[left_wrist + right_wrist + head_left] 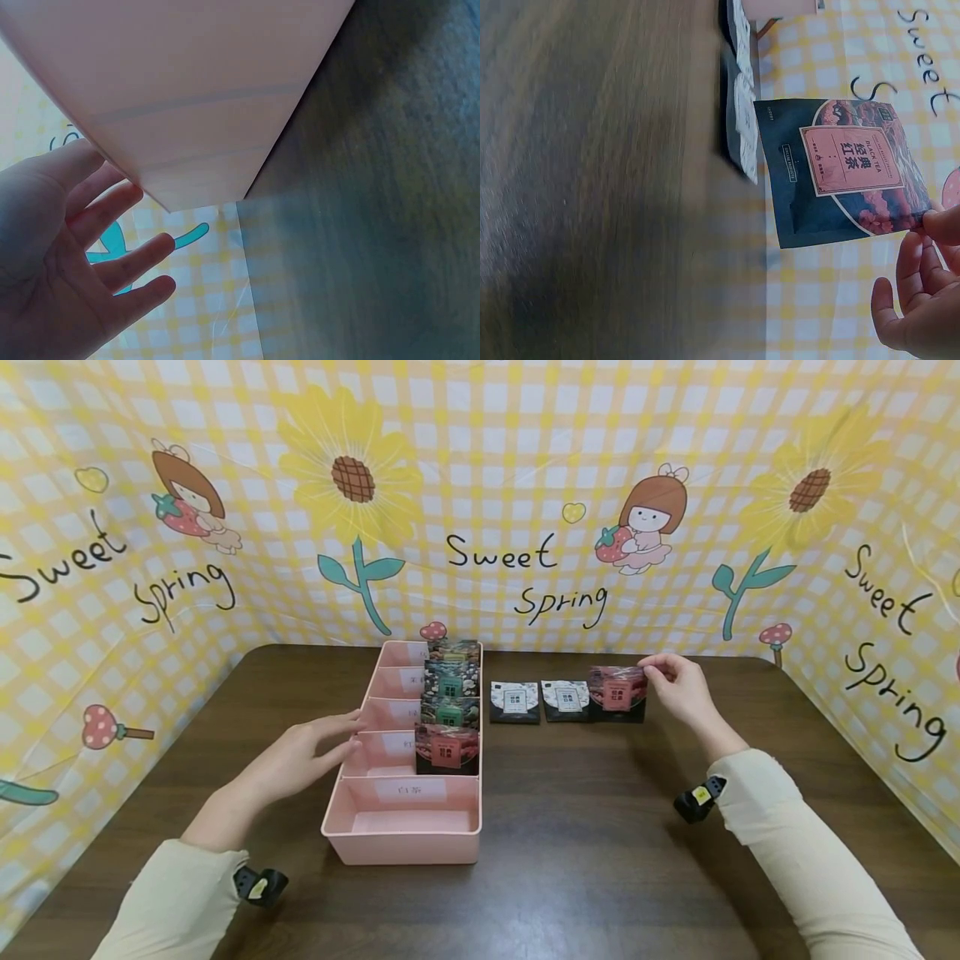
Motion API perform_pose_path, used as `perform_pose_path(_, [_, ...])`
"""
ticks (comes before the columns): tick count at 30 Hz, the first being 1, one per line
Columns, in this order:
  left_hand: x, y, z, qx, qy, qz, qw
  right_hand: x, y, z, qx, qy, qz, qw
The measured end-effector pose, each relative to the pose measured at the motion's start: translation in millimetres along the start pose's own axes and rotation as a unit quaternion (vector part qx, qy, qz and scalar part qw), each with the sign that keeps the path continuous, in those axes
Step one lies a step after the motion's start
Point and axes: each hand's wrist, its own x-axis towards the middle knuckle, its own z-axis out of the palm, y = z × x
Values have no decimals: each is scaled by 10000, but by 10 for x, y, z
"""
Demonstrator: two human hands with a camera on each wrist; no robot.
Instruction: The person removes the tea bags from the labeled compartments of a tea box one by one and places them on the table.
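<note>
My right hand [678, 689] pinches a dark sachet of black tea [617, 695] with a pink label by its upper corner. In the right wrist view that tea sachet [847, 169] hangs from thumb and fingertips, lifted off the table. At the left side of a long pink divided box [405, 847], my left hand [300, 756] touches the rim with loosely spread fingers. Inside the box, a red-labelled sachet [447, 749] leans in the second compartment from the front, with green-toned sachets [450, 712] behind it. Bare pink floor shows in the front compartment.
Two white-and-black sachets [514, 702] lie side by side between the box and the right hand. Paper labels [409, 789] mark the compartments. A yellow checked cloth [502, 460] hangs around the back and sides of the dark wooden table [585, 860].
</note>
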Motion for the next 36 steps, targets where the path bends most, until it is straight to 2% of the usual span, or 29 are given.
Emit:
perform_pose_path(18, [-8, 17, -12, 34, 14, 13, 10000, 195, 263, -18, -112, -210, 433, 9988])
perform_pose_path(36, [-4, 16, -5, 36, 19, -25, 10000, 377, 387, 88, 54, -370, 1008, 9942])
